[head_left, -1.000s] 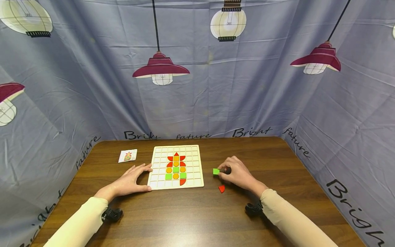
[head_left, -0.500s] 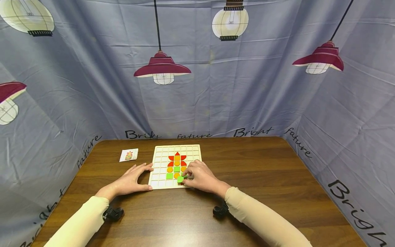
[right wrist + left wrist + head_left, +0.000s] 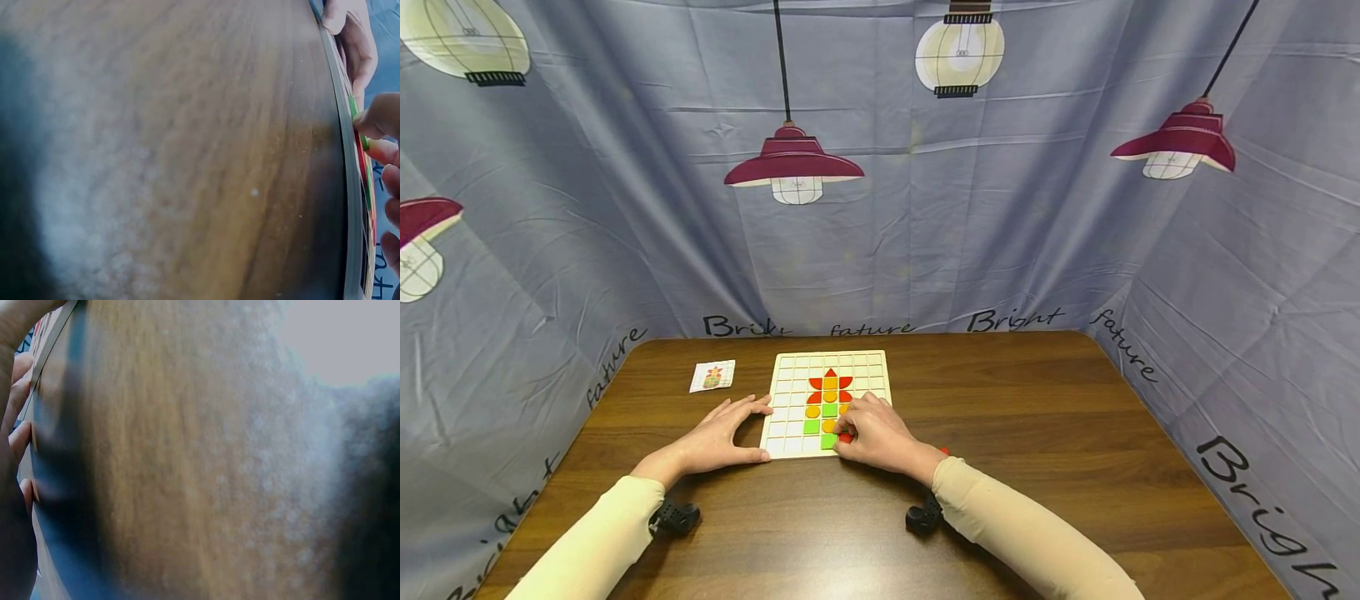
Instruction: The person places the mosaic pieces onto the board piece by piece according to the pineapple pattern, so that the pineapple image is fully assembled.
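A cream gridded board lies on the brown table, bearing a pineapple-like pattern of red, orange and green tiles. My left hand rests at the board's left edge, its fingers touching the side and its thumb at the near left corner. Over the board's near row, my right hand pinches a green square tile between thumb and forefinger, just below an orange round tile. In the right wrist view that tile sits between the fingertips close over the board. The right fingers partly cover a red tile.
A small pattern card with a printed pineapple lies left of the board. Part of a loose red tile shows behind the right wrist. Past the table's far edge hangs a blue-grey curtain printed with lamps.
My right hand has carried the green square tile leftward from the table onto the board's near row. A dark thing formerly in that hand's grasp is out of sight. My left hand has stayed put.
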A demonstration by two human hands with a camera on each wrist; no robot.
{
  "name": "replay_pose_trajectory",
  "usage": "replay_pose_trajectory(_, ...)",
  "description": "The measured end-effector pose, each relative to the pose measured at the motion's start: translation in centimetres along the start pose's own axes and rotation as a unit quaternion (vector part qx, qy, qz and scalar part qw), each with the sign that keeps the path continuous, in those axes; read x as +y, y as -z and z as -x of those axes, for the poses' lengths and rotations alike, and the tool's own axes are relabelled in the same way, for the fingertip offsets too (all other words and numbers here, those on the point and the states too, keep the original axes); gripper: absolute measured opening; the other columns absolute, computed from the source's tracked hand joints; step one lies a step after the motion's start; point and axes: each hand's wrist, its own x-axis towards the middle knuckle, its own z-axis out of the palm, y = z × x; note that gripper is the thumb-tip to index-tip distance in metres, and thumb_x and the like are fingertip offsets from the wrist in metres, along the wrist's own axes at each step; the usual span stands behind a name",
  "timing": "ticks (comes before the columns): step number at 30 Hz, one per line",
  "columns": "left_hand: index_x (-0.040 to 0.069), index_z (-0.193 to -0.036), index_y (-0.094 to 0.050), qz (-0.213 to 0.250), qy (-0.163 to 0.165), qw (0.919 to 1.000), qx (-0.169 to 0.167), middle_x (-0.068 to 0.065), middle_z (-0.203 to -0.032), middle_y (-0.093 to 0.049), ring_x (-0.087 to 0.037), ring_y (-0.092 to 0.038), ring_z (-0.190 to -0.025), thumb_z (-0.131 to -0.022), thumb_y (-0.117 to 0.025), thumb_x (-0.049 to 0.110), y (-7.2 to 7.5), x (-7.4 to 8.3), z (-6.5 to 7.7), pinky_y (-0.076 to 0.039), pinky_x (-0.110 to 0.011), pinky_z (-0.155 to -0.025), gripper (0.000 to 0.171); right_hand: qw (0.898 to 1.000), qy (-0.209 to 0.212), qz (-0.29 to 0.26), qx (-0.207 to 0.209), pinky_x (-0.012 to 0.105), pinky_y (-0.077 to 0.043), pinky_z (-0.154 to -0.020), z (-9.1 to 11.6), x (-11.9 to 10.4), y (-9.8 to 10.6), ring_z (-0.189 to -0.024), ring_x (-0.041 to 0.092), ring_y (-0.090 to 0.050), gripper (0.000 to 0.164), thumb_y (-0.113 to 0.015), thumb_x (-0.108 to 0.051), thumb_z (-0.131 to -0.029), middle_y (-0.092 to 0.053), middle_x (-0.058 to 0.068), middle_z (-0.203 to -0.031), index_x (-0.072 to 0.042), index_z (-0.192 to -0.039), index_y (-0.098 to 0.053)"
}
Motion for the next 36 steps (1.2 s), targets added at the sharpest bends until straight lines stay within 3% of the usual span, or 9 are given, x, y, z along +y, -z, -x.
replay_pose_trajectory(14,0.012,-0.139,-0.057,0.001,0.004,1.0000,-0.003,-0.013,-0.161,-0.040,-0.041,-0.030,-0.149,-0.084,-0.079,0.056,-0.1,0.0,-0.1,-0.011,-0.064,-0.121,0.074,1.000,-0.006,0.001,0.001,0.022,-0.037,-0.068,0.0,-0.2,0.1,-0.080,0.009,-0.043,0.013,-0.081,-0.033,-0.079,-0.056,-0.017,-0.080,-0.025,-0.089,-0.078)
replay_pose_trajectory(21,0.012,-0.139,-0.057,0.001,0.007,1.0000,-0.005,-0.012,-0.161,-0.040,-0.040,-0.030,-0.149,-0.083,-0.079,0.057,0.0,0.0,-0.1,-0.011,-0.064,-0.121,0.075,1.000,-0.017,-0.006,0.022,0.030,-0.042,-0.076,0.3,1.1,2.0,-0.083,0.011,-0.047,0.015,-0.080,-0.032,-0.082,-0.059,-0.012,-0.082,-0.023,-0.093,-0.079)
replay_pose_trajectory(30,0.011,-0.140,-0.056,0.007,0.005,0.9999,-0.007,-0.012,-0.161,-0.039,-0.041,-0.029,-0.149,-0.084,-0.079,0.056,0.1,0.1,-0.1,-0.010,-0.064,-0.120,0.076,0.998,-0.049,-0.028,0.029,0.034,-0.042,-0.079,3.2,5.3,5.7,-0.086,0.012,-0.048,0.019,-0.080,-0.031,-0.085,-0.058,-0.011,-0.083,-0.019,-0.099,-0.080)
replay_pose_trajectory(36,0.012,-0.140,-0.056,0.007,0.007,0.9999,-0.007,-0.013,-0.161,-0.039,-0.041,-0.029,-0.149,-0.084,-0.079,0.056,0.1,0.2,0.0,-0.010,-0.064,-0.120,0.075,0.997,-0.057,-0.044,-0.009,0.034,-0.041,-0.079,6.2,7.4,7.3,-0.090,0.009,-0.048,0.020,-0.080,-0.033,-0.087,-0.059,-0.016,-0.091,-0.024,-0.105,-0.080)
